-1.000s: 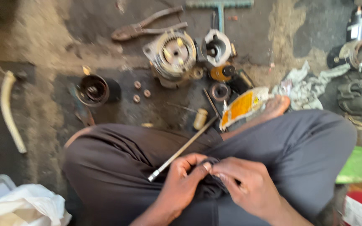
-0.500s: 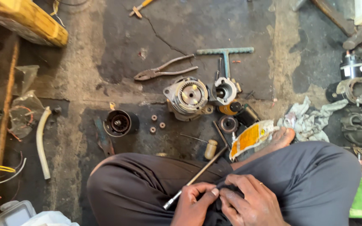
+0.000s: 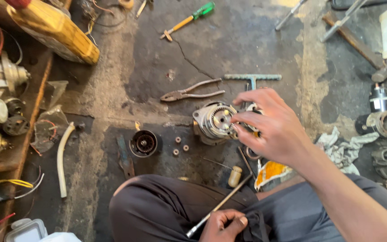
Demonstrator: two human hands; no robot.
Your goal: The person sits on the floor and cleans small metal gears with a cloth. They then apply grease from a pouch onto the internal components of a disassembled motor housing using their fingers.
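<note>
Orange-yellow wrapper point(image 3: 272, 174) (crumpled) beside knee

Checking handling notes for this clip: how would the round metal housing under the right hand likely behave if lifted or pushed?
The round metal housing looks like solid cast metal, so probably heavy for its size and rigid. It seems to rest on its side, so a push might roll it. The right hand fingertips touch its face only.

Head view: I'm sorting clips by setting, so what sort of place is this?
Probably a floor-level motor repair workshop: pliers and a screwdriver lie on the stained concrete floor, and the right hand touches a stripped motor housing.
</note>
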